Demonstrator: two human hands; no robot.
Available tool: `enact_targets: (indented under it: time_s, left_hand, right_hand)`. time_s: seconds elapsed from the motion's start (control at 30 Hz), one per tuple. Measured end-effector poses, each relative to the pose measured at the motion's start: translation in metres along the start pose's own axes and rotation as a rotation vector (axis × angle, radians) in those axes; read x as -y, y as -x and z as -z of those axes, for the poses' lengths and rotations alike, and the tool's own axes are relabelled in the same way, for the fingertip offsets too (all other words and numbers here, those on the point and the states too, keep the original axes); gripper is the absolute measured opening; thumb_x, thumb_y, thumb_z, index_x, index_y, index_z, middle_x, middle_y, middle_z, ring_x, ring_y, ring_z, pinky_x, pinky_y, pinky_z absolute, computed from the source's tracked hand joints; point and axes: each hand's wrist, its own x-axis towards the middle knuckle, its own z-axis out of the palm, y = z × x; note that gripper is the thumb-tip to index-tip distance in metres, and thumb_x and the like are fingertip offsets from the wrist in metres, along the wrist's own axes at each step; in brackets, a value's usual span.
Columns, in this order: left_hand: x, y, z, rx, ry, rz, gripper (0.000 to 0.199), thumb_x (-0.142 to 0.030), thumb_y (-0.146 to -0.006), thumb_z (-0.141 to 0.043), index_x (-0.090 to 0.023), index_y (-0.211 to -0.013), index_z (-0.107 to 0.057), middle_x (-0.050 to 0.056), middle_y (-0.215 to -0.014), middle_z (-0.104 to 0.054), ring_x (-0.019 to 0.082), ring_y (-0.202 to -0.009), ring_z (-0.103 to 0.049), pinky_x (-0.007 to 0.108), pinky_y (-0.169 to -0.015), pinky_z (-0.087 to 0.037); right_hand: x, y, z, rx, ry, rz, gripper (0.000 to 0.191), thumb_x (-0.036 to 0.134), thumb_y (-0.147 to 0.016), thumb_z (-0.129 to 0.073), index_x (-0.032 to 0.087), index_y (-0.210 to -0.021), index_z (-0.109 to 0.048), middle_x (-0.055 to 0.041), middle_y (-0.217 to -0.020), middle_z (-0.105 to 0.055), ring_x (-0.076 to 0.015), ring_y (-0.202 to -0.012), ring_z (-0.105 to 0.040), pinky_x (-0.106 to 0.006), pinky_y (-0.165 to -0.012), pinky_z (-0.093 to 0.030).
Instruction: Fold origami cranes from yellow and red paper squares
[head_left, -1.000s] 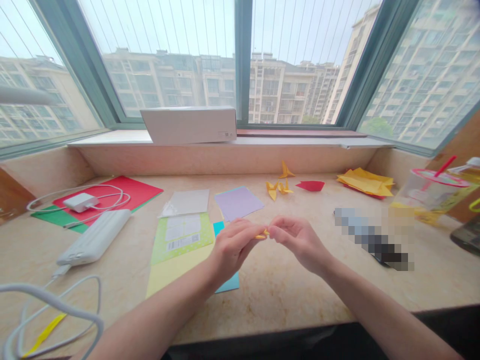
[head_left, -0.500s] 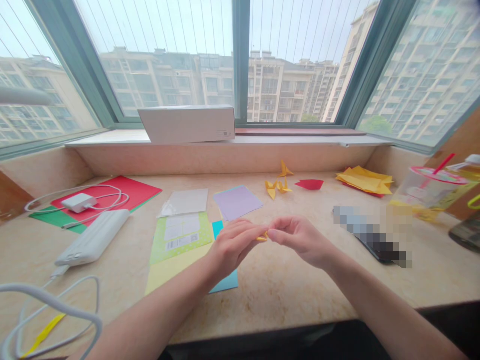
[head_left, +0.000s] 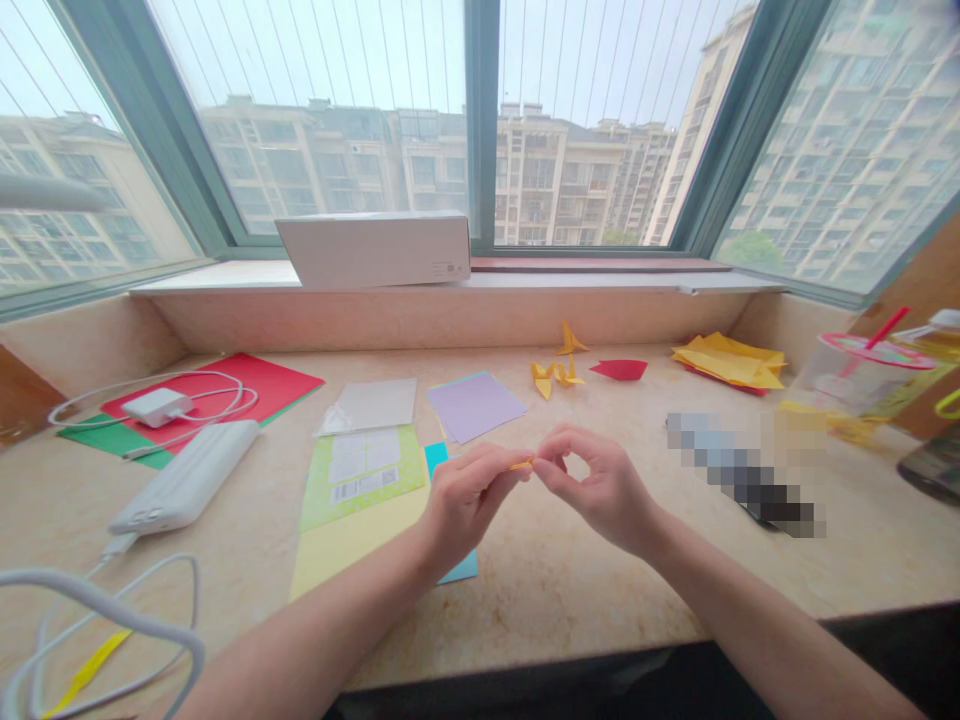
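Observation:
A small folded piece of yellow paper (head_left: 522,464) is pinched between the fingertips of my left hand (head_left: 471,492), which mostly cover it. The thumb and forefinger of my right hand (head_left: 596,480) close on the right end of that paper, with a gap showing inside their curl. Both hands are over the middle of the stone counter (head_left: 570,590). Behind them lie folded yellow paper shapes (head_left: 556,376), a red folded paper (head_left: 621,370) and a stack of lilac paper (head_left: 478,406). Below my left hand, blue paper (head_left: 461,571) shows in part.
Green-and-white packaging (head_left: 364,470), a white power bank (head_left: 184,478) with cables and red sheets (head_left: 259,385) lie left. Yellow papers (head_left: 727,360), a blurred-out dark object (head_left: 742,475) and a plastic cup (head_left: 855,385) are on the right. A white box (head_left: 375,250) rests on the sill.
My right thumb and forefinger have bowed apart into a rounder loop, their tips still at the yellow paper. My left fingers have tilted slightly, and less of the paper shows.

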Motion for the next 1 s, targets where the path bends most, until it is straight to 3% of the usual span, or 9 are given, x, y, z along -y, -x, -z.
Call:
enact_targets:
  time_s: [0.17, 0.47, 0.77, 1.0]
  left_hand:
    - [-0.002, -0.001, 0.000, -0.041, 0.019, 0.048, 0.015, -0.019, -0.095, -0.059, -0.017, -0.100, -0.074, 0.007, -0.088, -0.078, 0.014, -0.074, -0.071, 0.024, -0.070, -0.058]
    - [-0.001, 0.003, -0.005, -0.081, 0.123, 0.246, 0.017, -0.023, -0.093, -0.063, -0.018, -0.099, -0.078, 0.006, -0.084, -0.079, 0.014, -0.068, -0.069, 0.024, -0.062, -0.054]
    - [0.000, 0.003, -0.009, -0.105, 0.171, 0.292, 0.017, -0.028, -0.092, -0.065, -0.019, -0.098, -0.079, 0.005, -0.083, -0.078, 0.013, -0.066, -0.067, 0.024, -0.062, -0.053]
    - [-0.002, 0.003, -0.011, -0.100, 0.214, 0.386, 0.021, -0.033, -0.093, -0.064, -0.017, -0.096, -0.078, 0.006, -0.085, -0.078, 0.015, -0.072, -0.068, 0.024, -0.065, -0.052]
  right_hand:
    - [0.000, 0.001, -0.002, -0.026, 0.074, 0.120, 0.006, 0.024, -0.089, -0.068, 0.021, -0.084, -0.066, -0.0009, -0.075, -0.065, -0.0147, -0.065, -0.058, -0.032, -0.064, -0.051]
    - [-0.003, 0.005, -0.007, -0.073, 0.129, 0.112, 0.003, 0.023, -0.089, -0.069, 0.021, -0.089, -0.068, -0.0017, -0.079, -0.066, -0.0154, -0.068, -0.058, -0.034, -0.068, -0.050]
    - [0.004, 0.003, -0.010, -0.084, -0.080, -0.048, 0.006, 0.021, -0.089, -0.068, 0.020, -0.083, -0.067, 0.0004, -0.075, -0.064, -0.0135, -0.068, -0.058, -0.029, -0.065, -0.047]
    - [0.007, 0.002, -0.010, -0.047, -0.109, -0.208, 0.012, 0.027, -0.089, -0.065, 0.019, -0.081, -0.069, -0.0004, -0.073, -0.066, -0.0148, -0.068, -0.057, -0.031, -0.069, -0.045]
